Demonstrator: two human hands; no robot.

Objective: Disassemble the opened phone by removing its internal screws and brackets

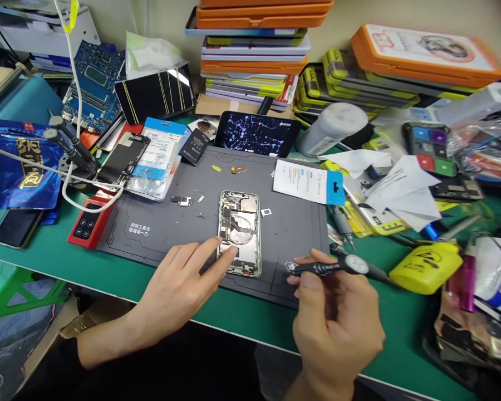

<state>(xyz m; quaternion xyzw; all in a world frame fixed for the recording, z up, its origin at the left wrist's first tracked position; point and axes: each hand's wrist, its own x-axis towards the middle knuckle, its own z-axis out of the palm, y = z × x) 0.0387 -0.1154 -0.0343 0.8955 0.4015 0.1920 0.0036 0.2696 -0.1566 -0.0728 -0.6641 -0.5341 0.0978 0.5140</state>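
An opened phone body (pixel 247 216), its inner parts bare, lies on the dark grey mat (pixel 162 223). Over its lower left edge rests my left hand (pixel 192 278), fingers apart and fingertips touching the phone; nothing is held in it. To the right of the phone, my right hand (pixel 338 317) grips a black screwdriver (pixel 323 268) between thumb and fingers, its tip pointing left, apart from the phone. A small metal part (pixel 182 200) lies left of the phone, and a small white frame (pixel 266 212) sits close to its right side.
A lit tablet (pixel 256 133) stands behind the mat. Left are a red device (pixel 91 223), a white cable (pixel 80 94) and a phone screen (pixel 123 159). A white-and-blue packet (pixel 307 182), a yellow bottle (pixel 426 267) and a grey bottle (pixel 332 129) lie right. Orange cases (pixel 426 53) are stacked behind.
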